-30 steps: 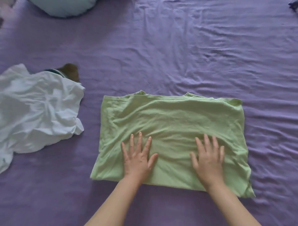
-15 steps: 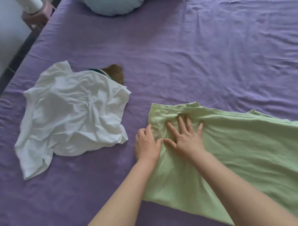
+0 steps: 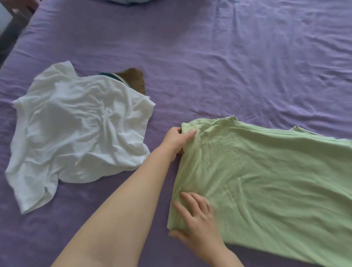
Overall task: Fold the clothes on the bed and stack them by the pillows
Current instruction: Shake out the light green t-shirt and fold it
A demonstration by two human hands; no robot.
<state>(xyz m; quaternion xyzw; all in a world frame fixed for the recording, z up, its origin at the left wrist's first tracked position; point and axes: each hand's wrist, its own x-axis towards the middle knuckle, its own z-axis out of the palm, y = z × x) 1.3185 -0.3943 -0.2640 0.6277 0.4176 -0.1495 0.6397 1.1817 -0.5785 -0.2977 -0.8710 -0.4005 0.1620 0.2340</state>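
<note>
A light green garment [image 3: 266,181], folded to a wide band, lies flat on the purple bed sheet [image 3: 209,66] at the right. My left hand [image 3: 176,142] grips its far left corner, thumb on top of the cloth. My right hand [image 3: 196,219] holds the near left corner, fingers spread on the fabric and thumb at the edge. A crumpled white T-shirt [image 3: 76,131] lies unfolded to the left, apart from the green one.
A brown and dark green cloth [image 3: 136,80] pokes out from under the white T-shirt's far edge. A pale blue pillow [image 3: 125,1] shows at the top edge. The bed's left edge and a piece of furniture [image 3: 21,9] are at the top left.
Both hands left the middle of the green garment and moved to its left end. The left now grips the far corner and the right has dropped back to the near corner.
</note>
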